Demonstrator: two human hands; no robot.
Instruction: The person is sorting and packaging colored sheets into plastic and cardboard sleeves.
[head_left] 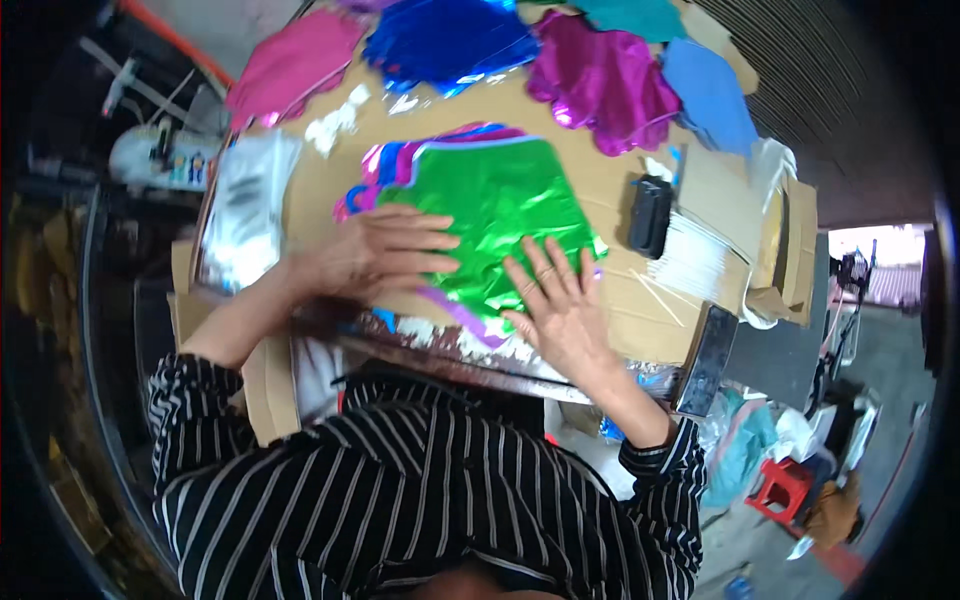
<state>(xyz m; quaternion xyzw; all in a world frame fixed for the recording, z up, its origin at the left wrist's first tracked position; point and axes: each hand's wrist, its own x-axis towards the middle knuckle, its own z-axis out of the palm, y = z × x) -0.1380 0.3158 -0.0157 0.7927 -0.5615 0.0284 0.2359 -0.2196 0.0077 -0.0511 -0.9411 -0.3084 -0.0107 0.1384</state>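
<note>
A shiny green foil sheet (495,195) lies flat in the middle of the cardboard-topped table, probably a flat foil balloon. Pink, blue and purple foil pieces (385,165) show from under its far and left edges. My left hand (385,250) is over the sheet's left side, fingers stretched out and a little blurred. My right hand (560,305) rests on its near right part with the fingers spread. Neither hand grips anything.
Stacks of pink (300,65), blue (450,45) and magenta foil pieces (605,85) line the far edge. Clear plastic bags (245,210) lie at the left. On the right are a black block-shaped object (651,216), thin white sticks (695,255) and a phone (707,360).
</note>
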